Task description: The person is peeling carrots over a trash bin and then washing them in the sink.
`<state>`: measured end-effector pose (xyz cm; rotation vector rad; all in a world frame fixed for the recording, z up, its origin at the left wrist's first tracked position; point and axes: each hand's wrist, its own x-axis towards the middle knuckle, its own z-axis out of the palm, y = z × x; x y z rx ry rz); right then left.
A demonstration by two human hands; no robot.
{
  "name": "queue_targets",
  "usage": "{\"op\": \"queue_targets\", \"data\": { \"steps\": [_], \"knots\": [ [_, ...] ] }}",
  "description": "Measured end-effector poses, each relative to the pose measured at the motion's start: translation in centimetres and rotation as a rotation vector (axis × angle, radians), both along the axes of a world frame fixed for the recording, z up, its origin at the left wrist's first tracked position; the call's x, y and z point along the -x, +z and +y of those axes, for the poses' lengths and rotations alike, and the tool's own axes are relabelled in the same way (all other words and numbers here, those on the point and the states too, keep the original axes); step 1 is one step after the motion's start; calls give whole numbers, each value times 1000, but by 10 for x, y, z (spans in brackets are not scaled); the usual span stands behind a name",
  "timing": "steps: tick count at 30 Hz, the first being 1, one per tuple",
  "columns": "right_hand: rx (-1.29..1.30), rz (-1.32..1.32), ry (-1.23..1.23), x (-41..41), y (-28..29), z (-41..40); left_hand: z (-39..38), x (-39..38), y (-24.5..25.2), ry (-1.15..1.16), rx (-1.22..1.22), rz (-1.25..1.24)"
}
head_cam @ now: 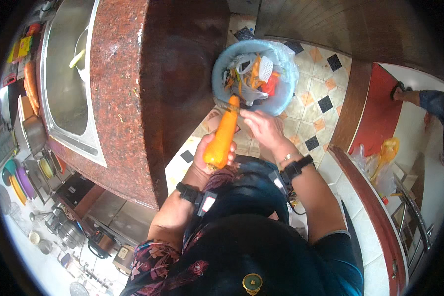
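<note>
My left hand (203,153) is closed around the thick end of a large orange carrot (222,138), whose narrow tip points away from me. Across the carrot near its tip lies a peeler or small blade (227,106), blurred, with its type unclear. My right hand (261,127) grips that tool, though its handle is mostly hidden by the fingers. Just beyond both hands stands a light blue waste bin (288,90) with a clear liner. Orange peelings (256,70), plastic bags and a white net (265,69) lie in it.
A red granite counter (114,85) with a steel sink (64,107) runs along the left. Another carrot (30,83) lies beyond the sink. Coloured plates (26,181) stand in a rack. At the far right, a person's leg (410,97) shows past the doorway.
</note>
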<state>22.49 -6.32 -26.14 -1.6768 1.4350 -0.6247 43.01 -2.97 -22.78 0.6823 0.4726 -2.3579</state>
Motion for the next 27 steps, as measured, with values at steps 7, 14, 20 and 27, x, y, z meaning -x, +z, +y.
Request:
{"op": "queue_targets", "data": {
  "steps": [7, 14, 20, 27],
  "knots": [
    [-322, -22, -240, 25, -36, -19, -3, 0, 1, -30, 75, 151],
    [-204, -261, -255, 8, 8, 13, -6, 8, -5, 70, 59, 247],
    [-395, -151, -313, 12, -27, -3, -6, 15, -7, 46, 31, 301],
    [-366, -252, -305, 19, 16, 18, -24, 21, -4, 8, 103, -71]
  ]
}}
